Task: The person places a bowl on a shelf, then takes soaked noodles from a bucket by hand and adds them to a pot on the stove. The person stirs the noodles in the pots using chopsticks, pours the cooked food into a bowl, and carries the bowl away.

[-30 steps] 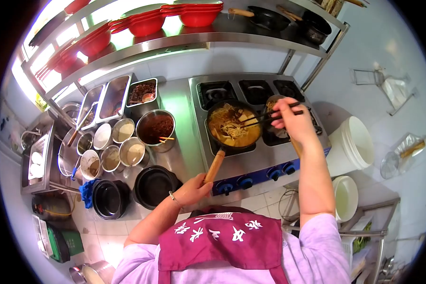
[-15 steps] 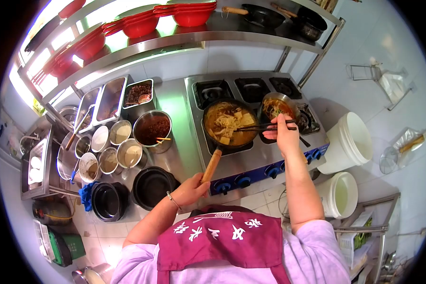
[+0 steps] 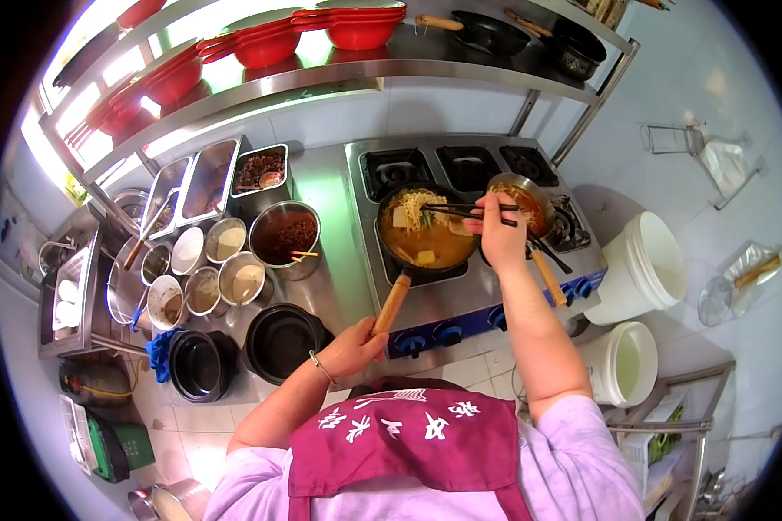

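Observation:
My left hand [image 3: 359, 345] is closed round the wooden handle of a dark frying pan [image 3: 393, 300], which sits on the front left burner. Orange-brown broth fills the pan, with tofu pieces [image 3: 425, 258] in it. Dark chopsticks [image 3: 460, 211] are pinched in my right hand [image 3: 501, 233], reaching left over the pan. Their tips are at a clump of noodles [image 3: 421, 207] near the pan's far side. Behind my right hand stands a second pan [image 3: 530, 201] with reddish broth, partly hidden by the hand; its wooden handle [image 3: 548, 278] points toward me.
Left of the stove [image 3: 487, 313] stand a pot of dark red sauce [image 3: 284, 240], several small containers [image 3: 241, 278] and black bowls [image 3: 282, 343]. A shelf [image 3: 321, 74] with red bowls [image 3: 356, 33] and pans [image 3: 487, 35] runs above. White buckets [image 3: 639, 269] stand at right.
My right hand has moved slightly left and up with the chopsticks. The noodles are gathered toward the pan's far side, showing more broth. The second pan's wooden handle has come into view.

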`<action>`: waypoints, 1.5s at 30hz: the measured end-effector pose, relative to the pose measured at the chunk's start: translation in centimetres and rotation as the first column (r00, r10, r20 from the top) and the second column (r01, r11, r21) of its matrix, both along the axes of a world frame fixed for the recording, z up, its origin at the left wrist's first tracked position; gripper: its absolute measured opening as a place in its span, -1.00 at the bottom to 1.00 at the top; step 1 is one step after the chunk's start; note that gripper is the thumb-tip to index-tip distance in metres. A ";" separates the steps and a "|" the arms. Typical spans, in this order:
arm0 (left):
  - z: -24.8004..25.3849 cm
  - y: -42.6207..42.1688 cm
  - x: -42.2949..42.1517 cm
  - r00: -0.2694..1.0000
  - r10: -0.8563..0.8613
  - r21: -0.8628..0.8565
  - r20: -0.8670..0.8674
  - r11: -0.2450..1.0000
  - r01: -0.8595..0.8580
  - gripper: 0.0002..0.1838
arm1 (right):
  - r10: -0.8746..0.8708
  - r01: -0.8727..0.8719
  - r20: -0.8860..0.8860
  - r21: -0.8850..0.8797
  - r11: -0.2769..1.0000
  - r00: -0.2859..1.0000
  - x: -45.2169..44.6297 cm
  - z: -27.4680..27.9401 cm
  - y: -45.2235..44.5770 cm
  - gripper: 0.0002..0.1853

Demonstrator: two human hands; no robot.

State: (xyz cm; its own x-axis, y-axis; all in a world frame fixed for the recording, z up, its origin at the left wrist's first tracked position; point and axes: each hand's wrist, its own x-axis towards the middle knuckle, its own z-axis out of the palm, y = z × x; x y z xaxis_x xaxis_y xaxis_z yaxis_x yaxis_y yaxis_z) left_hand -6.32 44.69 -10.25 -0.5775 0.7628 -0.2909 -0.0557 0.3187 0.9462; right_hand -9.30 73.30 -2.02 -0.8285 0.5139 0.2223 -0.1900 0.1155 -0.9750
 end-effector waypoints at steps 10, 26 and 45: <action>-0.2 -0.1 0.0 1.000 -0.007 -0.026 -0.017 1.000 0.007 -0.64 | 0.182 -0.218 0.238 0.130 0.967 0.954 -1.6 0.8 0.3 -0.76; -0.3 -0.1 0.1 1.000 0.000 -0.004 -0.002 1.000 0.000 -0.62 | 0.201 -0.410 0.393 0.574 0.709 0.897 -2.8 7.0 -3.2 -0.75; -0.3 0.0 0.0 1.000 -0.011 -0.020 -0.024 1.000 0.011 -0.65 | 0.104 -0.277 0.366 0.459 0.844 0.925 -2.3 6.3 -1.5 -0.72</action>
State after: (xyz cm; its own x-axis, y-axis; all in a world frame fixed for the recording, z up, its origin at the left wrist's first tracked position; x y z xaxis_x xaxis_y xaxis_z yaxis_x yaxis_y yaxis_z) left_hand -6.37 44.70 -10.57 -0.5760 0.7635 -0.2920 -0.0296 0.3376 0.9408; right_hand -11.64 71.82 4.28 -0.9666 0.2304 0.1124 0.0470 0.5904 -0.8058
